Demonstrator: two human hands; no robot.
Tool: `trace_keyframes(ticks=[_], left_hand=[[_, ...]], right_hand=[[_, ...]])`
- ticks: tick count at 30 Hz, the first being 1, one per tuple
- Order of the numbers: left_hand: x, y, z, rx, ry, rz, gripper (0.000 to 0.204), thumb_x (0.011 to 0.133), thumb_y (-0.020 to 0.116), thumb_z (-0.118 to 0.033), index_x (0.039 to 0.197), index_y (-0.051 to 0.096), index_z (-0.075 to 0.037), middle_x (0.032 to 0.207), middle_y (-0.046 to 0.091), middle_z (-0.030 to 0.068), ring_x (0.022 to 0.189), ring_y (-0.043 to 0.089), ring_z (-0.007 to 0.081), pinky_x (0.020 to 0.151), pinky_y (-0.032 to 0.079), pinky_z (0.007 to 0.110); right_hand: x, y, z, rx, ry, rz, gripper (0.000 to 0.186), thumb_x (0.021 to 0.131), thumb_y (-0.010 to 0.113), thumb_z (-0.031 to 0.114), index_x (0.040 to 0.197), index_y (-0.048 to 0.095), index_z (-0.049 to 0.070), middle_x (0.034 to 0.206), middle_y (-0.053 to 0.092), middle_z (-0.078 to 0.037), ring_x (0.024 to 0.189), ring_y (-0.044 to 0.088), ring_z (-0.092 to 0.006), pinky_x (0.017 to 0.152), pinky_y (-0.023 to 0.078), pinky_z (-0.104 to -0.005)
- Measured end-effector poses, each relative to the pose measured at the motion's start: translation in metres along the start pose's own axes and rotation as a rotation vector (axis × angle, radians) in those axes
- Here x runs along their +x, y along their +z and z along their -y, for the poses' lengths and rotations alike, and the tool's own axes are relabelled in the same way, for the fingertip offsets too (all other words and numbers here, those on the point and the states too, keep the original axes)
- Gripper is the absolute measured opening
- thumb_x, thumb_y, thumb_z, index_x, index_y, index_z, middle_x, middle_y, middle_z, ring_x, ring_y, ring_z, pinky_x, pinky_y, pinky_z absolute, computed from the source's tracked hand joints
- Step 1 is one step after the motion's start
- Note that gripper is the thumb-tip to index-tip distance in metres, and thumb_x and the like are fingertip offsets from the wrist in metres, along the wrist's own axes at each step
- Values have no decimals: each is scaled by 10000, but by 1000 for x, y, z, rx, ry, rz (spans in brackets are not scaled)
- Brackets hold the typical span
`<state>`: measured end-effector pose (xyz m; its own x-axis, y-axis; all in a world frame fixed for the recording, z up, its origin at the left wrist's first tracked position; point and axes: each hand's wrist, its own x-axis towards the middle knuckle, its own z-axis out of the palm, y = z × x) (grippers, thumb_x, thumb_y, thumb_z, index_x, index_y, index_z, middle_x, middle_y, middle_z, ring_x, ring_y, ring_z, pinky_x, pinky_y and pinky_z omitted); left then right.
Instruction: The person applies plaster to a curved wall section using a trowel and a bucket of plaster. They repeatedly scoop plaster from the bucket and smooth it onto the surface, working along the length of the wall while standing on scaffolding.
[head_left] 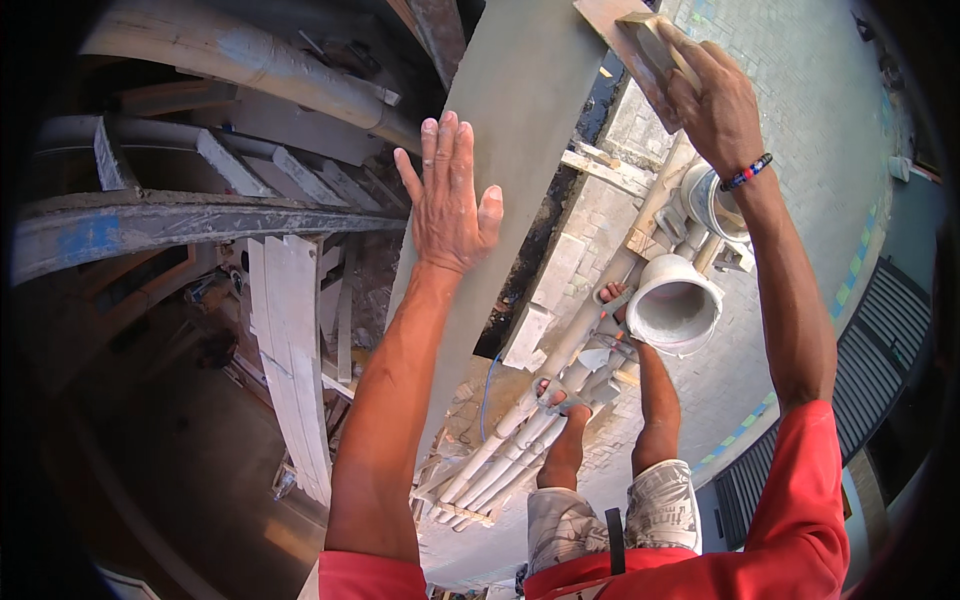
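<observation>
My left hand (450,205) lies flat with fingers stretched out on a long grey plastered surface (540,80). At the upper right, my right hand (718,100) grips a plastering float (632,55) with a rectangular blade and a handle, held at that surface's right edge. A white bucket with pale material (672,305) sits below my right forearm, and a second container (712,200) is partly hidden behind that arm.
My bare feet (560,397) stand on bundled pipes (500,450) high above a paved ground (810,150). At left are a metal ladder-like frame (110,230), a round beam (250,65) and a white board (285,350). A slatted gate (850,370) is at right.
</observation>
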<state>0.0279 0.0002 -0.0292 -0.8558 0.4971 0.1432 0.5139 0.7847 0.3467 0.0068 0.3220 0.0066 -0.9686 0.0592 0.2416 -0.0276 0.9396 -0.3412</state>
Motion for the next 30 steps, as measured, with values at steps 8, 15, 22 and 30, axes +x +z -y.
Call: trace_keyframes(ticks=[8,15,22,30], left_hand=[[-5,2,5,-156,13,-124,787,819,376,-278,1515,122,-15,1576,181,157,1478,74,332,1138,-59,600],[-10,0,3,-205,32,-176,756,859,364,-317,1523,130,-41,1575,186,159,1473,92,360,1124,-50,627],[-10,0,6,-207,11,-172,762,846,362,-293,1523,124,-34,1571,195,163,1473,94,355,1123,-49,629],[-12,-3,3,-171,-14,-153,781,815,368,-256,1519,124,-21,1573,190,158,1475,88,347,1134,-51,610]], right_hand=[[-120,-20,94,335,-365,394,575,767,696,62,1315,524,101,941,518,-87,826,503,-259,730,494,-376],[-11,-23,-4,53,-183,-7,523,850,585,37,1362,529,128,881,589,-137,750,583,-265,722,507,-391],[-100,-7,76,316,-392,253,532,811,672,87,1323,527,77,927,528,-96,790,491,-249,721,477,-369],[-61,-36,54,238,-348,8,441,784,700,116,1209,583,94,845,523,-91,732,504,-265,648,467,-384]])
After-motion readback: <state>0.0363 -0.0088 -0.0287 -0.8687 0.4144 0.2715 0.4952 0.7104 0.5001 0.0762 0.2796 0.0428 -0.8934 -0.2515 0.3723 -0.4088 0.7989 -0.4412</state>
